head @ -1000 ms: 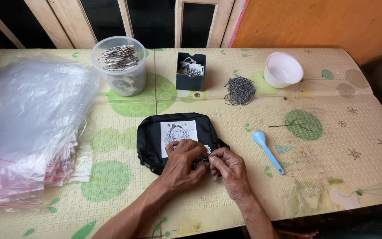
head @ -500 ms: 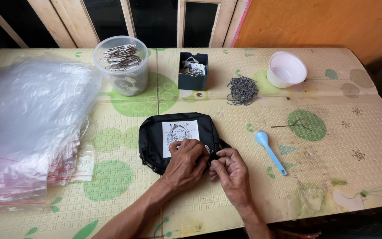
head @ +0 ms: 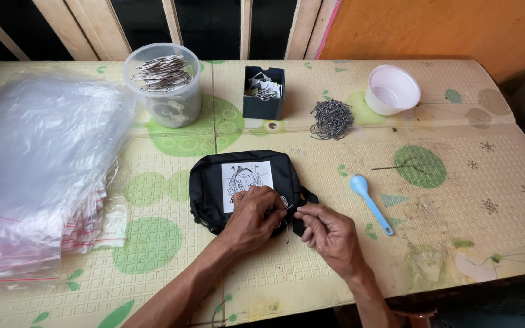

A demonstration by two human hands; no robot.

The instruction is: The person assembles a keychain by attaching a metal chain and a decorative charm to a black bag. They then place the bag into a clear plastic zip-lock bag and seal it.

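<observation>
We pinch a small part at the lower right corner of the black pouch (head: 247, 182), left hand (head: 253, 215) resting on it, right hand (head: 329, 234) just beside; the blue spoon (head: 370, 203) lies right of the pouch.

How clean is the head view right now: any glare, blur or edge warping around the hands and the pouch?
Head view: even, soft daylight with faint shadows; left hand, right hand and black pouch are sharp, no motion blur; mild sheen on the stack of clear plastic bags; the table's far edge bows slightly, a wide-lens effect; the gaps behind the wooden slats are nearly black.
</observation>
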